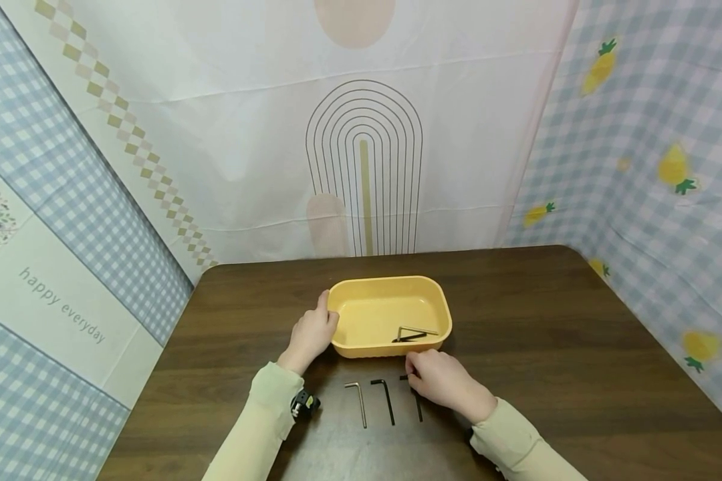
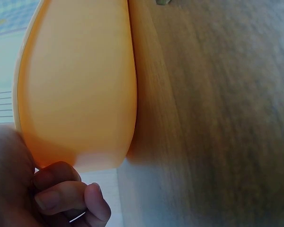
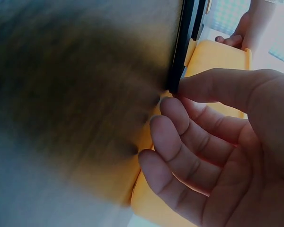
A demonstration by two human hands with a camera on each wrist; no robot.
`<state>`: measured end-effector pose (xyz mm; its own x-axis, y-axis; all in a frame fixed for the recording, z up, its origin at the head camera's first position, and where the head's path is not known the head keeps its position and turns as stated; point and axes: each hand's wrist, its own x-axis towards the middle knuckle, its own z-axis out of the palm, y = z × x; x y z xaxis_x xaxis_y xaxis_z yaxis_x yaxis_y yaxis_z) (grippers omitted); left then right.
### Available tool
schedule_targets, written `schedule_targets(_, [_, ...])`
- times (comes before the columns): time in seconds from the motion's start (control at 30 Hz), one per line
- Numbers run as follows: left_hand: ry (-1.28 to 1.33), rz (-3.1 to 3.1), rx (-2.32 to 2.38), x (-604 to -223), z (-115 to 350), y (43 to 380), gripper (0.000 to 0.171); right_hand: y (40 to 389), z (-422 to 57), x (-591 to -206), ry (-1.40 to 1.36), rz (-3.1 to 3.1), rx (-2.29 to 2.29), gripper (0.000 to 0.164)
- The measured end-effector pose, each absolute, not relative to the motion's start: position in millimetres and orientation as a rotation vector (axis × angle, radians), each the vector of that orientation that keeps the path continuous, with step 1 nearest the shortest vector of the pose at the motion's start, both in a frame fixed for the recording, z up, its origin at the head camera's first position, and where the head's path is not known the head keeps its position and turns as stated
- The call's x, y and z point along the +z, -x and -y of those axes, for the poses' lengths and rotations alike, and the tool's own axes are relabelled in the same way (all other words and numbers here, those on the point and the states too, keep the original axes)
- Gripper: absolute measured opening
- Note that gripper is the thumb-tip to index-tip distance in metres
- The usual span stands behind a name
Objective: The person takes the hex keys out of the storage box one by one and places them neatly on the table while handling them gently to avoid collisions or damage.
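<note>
Head view shows the left hand (image 1: pixel 309 332) curled round the left rim of the yellow tray (image 1: pixel 391 286), best firm against sliding; before it on the surface (image 1: pixel 517 321) lie a brass hex key (image 1: pixel 360 404), a middle black hex key (image 1: pixel 388 403) and a rightmost black hex key (image 1: pixel 420 409). The right hand (image 1: pixel 445 382) has its thumb on the last; whether its grip pinches, I cannot tell; squarely across the shaft seems surest.

Dark wood-look desk (image 1: pixel 541 321), white sheet (image 1: pixel 247 153) with line-drawn arches behind the far edge, blue gingham cloth (image 1: pixel 650 220) with yellow fruit off the right edge, "happy everyday" cloth (image 1: pixel 66 280) off the left.
</note>
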<state>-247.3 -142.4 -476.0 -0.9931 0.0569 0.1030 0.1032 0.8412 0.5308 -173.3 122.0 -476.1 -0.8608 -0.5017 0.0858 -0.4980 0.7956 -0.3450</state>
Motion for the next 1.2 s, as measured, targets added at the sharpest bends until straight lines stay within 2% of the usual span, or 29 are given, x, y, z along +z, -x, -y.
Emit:
schedule_targets(0.57, [0.128, 2.935, -0.850, -475.9, 143.5, 247.4, 0.057, 174.1, -122.7, -474.0, 0.846, -2.973, -0.569, 0.022])
schedule_targets(0.93, [0.136, 2.931, -0.857, -474.9, 143.3, 248.4, 0.058, 172.4, -133.2, -435.5, 0.881, -3.008, -0.609, 0.007])
schedule_targets(1.2, [0.142, 2.935, -0.863, -475.8, 143.7, 248.4, 0.058, 178.9, -134.5, -425.2, 0.897, -3.019, -0.623, 0.004])
